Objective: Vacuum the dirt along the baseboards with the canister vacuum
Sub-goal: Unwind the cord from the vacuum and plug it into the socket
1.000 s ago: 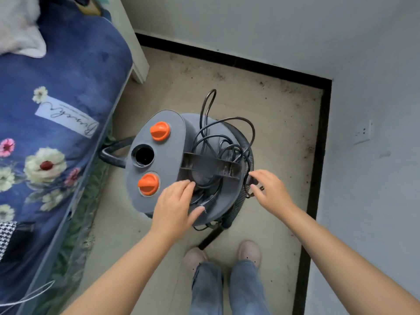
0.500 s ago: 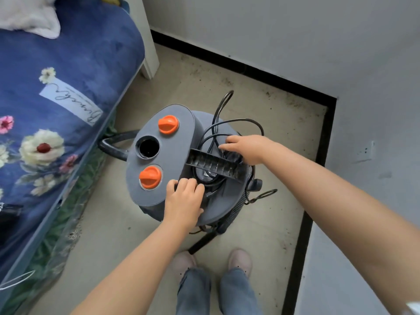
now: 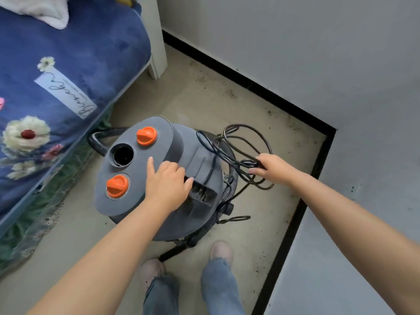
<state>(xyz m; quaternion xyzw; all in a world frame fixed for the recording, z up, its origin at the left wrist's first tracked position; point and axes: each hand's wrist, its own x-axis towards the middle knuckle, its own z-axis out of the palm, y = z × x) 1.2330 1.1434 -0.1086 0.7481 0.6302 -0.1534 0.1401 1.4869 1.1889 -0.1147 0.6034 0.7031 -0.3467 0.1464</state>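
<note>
**Power cord comes off the canister before any vacuuming**

The grey canister vacuum (image 3: pixel 159 178) stands on the floor at the centre of the view, between the bed (image 3: pixel 56 87) at 9 o'clock and the black baseboard (image 3: pixel 295 114), which runs from 12 round to 4 o'clock. The left hand (image 3: pixel 167 180) rests on the vacuum's lid, forefinger stretched out, thumb against the carry handle (image 3: pixel 201 192); its grip encloses nothing. The right hand (image 3: pixel 272 168), at 3 o'clock of the canister, has its grip closed around a bundle of the black power cord (image 3: pixel 241 146), loops hanging loose.

The cord looks limp and prone to tangling, so it is best taken by the gathered loops. The canister seems bulky and rigid, probably heavy; the moulded handle is the natural hold.

Dark specks of dirt (image 3: pixel 229 93) lie along the baseboard. A label on the blue floral quilt carries cursive script, which I cannot read. No brand shows on the vacuum.
</note>
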